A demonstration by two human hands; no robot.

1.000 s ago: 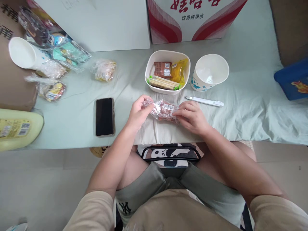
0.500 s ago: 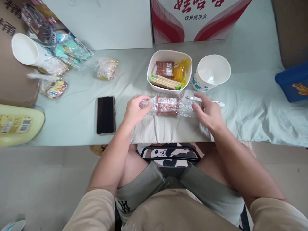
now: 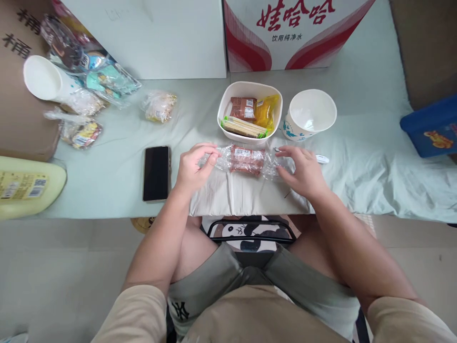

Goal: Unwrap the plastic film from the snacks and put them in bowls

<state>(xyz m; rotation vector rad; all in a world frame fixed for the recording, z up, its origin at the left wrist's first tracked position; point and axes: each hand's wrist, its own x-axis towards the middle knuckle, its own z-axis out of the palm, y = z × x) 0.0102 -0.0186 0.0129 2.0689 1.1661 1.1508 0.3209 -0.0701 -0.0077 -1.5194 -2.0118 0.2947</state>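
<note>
A small red-brown snack packet (image 3: 247,160) with a white label lies on the cloth, rolled in clear plastic wrap (image 3: 224,158) that sticks out at both ends. My left hand (image 3: 194,169) pinches the left end of the wrap between thumb and fingers. At the right end, my right hand (image 3: 302,172) is open, thumb and fingers apart around the crumpled film. Partly under the right hand lies a thin white tool, perhaps a utility knife (image 3: 322,159); its middle is hidden.
Behind the packet stand a white bowl (image 3: 222,107) of wrapped snacks and a paper cup (image 3: 296,128). Left are a phone (image 3: 156,174), a wrapped bundle (image 3: 159,106), another cup (image 3: 43,78) and a yellow jug (image 3: 32,186). Boxes (image 3: 300,52) line the back; a blue container (image 3: 432,126) stands right.
My left hand has shifted slightly left along the wrap. The right hand has moved a little left, closer to the packet, its fingers still apart. The camera view has tilted slightly.
</note>
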